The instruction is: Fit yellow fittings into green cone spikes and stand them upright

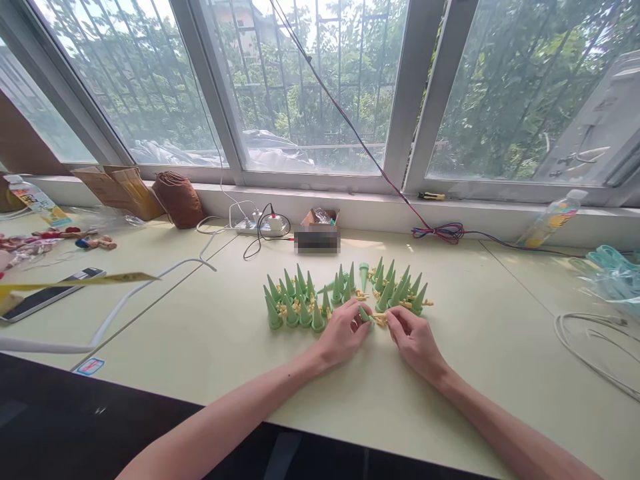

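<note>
My left hand point(344, 331) is closed around a green cone point(364, 314), which is tilted between thumb and fingers. Opposite it, my right hand point(414, 339) pinches a small yellow piece point(380, 319) close to the cone's base; whether the two touch I cannot tell. Several more green cones point(305, 313) stand upright in a group to the left, with small yellow pieces among them. Another group of green cones point(400, 292) stands behind my right hand, also mixed with yellow bits. One light green cone point(364, 275) at the back has its point down.
A power strip point(273, 225) with cables and a small open box point(320, 219) are at the back under the window. A white cable point(125, 297) and a phone point(50, 293) lie left. Bottles point(553, 217) and coiled cable point(590, 343) are on the right.
</note>
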The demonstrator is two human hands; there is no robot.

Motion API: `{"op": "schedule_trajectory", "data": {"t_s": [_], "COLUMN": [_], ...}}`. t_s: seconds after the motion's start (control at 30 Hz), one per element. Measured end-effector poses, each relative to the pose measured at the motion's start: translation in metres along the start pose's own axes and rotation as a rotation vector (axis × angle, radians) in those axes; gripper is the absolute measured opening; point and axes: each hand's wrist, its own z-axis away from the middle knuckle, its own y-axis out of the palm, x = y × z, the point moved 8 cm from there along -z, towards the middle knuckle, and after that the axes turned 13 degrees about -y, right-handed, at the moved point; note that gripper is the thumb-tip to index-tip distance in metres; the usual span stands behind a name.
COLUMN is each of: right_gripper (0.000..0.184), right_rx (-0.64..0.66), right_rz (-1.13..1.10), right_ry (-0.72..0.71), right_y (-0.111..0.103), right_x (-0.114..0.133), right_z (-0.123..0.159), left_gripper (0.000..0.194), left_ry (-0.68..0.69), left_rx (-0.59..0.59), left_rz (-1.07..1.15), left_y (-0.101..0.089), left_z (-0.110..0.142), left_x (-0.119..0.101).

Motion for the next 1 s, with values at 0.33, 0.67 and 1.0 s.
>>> {"op": "schedule_trajectory", "data": {"t_s": [0.33,0.67,1.0], "right_gripper": [0.035,0.036,0.035], "right_rx": [0.032,0.056,0.088], "right_rz": [0.052,0.053,0.035], "right_ry": [-0.004,-0.029,-0.021], "right_y": [0.0006,0.0035,0.0061], "right_x": [-0.0009,-0.0004,-0.0007], "right_z": [-0.0022,-0.0025,-0.0020], "left_gripper": [0.020,0.029,0.026], "left_ry": [-0.036,-0.061,-0.064], "left_rx": [0.046,0.054,0.080], "left_rz": [0.034,0.060,0.085], "left_y": [0.0025,0.0027,0.0044], "left_z": [0.0024,0.0028,0.0032], "left_x": [-0.0017,-0.0010,-0.0008]}}
